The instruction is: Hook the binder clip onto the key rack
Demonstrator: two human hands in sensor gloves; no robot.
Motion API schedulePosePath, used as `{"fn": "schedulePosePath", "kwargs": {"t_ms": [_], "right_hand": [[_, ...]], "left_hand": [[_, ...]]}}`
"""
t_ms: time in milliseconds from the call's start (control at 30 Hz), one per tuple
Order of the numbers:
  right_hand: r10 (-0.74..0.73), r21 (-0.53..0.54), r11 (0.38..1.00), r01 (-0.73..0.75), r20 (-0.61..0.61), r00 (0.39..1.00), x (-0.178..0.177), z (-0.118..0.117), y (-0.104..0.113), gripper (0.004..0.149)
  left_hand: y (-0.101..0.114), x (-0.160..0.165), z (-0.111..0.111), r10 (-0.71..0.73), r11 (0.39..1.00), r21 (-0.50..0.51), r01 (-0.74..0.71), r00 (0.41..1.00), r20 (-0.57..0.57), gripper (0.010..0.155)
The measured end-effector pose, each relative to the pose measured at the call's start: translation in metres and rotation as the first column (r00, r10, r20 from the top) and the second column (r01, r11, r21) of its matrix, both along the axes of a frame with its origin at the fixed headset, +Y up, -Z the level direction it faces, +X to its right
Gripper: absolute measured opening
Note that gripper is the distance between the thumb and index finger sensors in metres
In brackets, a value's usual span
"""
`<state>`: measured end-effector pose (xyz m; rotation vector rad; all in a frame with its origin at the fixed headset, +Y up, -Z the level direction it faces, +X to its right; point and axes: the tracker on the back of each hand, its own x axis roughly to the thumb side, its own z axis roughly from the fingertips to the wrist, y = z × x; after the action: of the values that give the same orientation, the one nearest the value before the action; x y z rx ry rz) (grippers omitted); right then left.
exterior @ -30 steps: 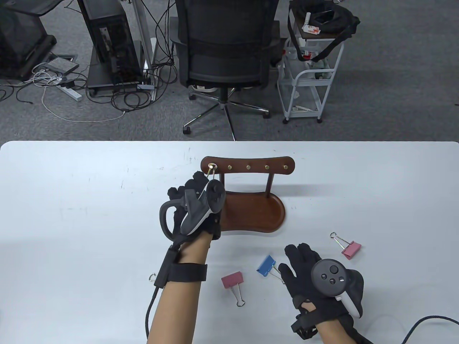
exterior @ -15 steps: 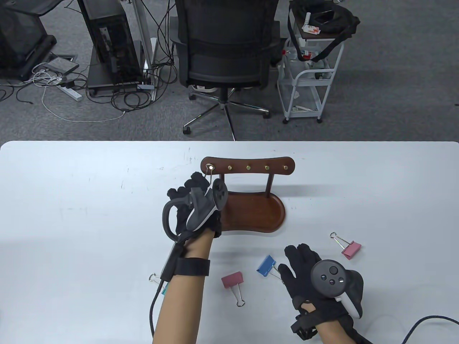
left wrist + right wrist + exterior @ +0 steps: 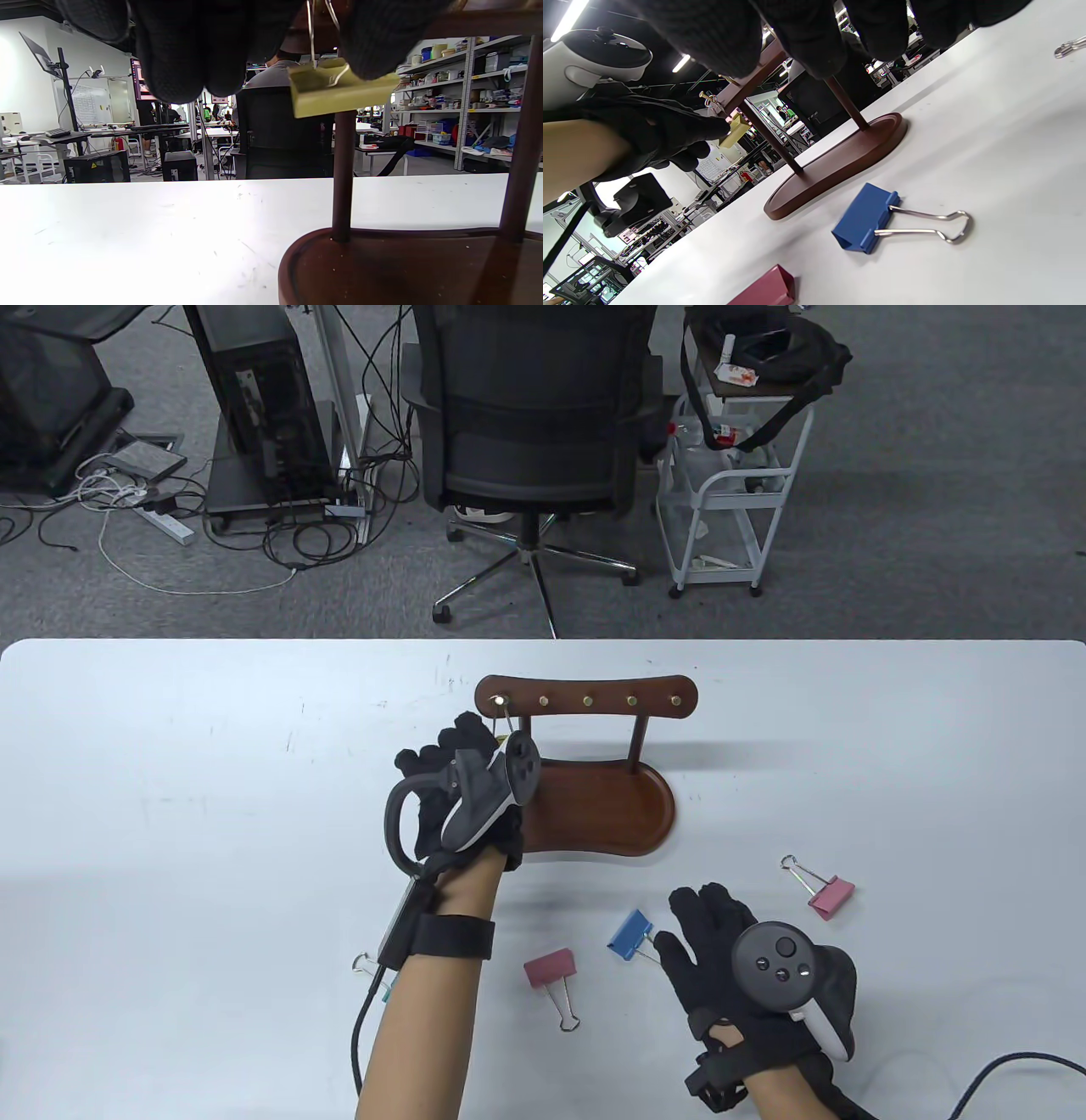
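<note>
The brown wooden key rack point(image 3: 585, 701) stands mid-table with a row of brass hooks. My left hand point(image 3: 475, 740) is at its left end and pinches a yellow binder clip point(image 3: 339, 87). The clip's wire handle point(image 3: 506, 719) is looped over the leftmost hook. In the right wrist view my left fingertips point(image 3: 712, 127) touch the yellow clip point(image 3: 736, 127) just below the hook. My right hand point(image 3: 704, 920) lies flat and open on the table, holding nothing, beside a blue clip point(image 3: 630, 934).
A pink clip point(image 3: 550, 968) lies in front of the rack's base point(image 3: 611, 814), and another pink clip point(image 3: 831, 897) at the right. One more clip's wire handle point(image 3: 366, 963) shows beside my left forearm. An office chair and a white cart stand beyond the table's far edge.
My left wrist has rolled and dropped slightly, with the clip's wire staying at the leftmost hook. My right hand has edged a little to the left.
</note>
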<state>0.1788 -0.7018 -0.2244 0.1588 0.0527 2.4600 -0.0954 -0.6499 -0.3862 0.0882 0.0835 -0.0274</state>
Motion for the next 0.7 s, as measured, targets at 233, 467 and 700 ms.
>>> {"fn": "schedulePosePath", "kwargs": {"t_ms": [233,467,700], "right_hand": [[0.0,-0.001,1.0,0.0,0.0,1.0,0.0,0.0,0.0,0.069],[-0.001,-0.003,1.0,0.001,0.0,1.0,0.0,0.0,0.0,0.069],[-0.004,0.002,1.0,0.004,0.001,1.0,0.0,0.0,0.001,0.069]], "left_hand": [[0.014,-0.011,0.013,0.008,0.999,0.033,-0.009,0.999,0.046,0.079],[0.029,-0.024,0.035,0.016,0.998,0.062,-0.025,0.99,0.139,0.076],[0.04,-0.042,0.066,0.043,0.996,0.062,-0.062,0.961,0.275,0.074]]}}
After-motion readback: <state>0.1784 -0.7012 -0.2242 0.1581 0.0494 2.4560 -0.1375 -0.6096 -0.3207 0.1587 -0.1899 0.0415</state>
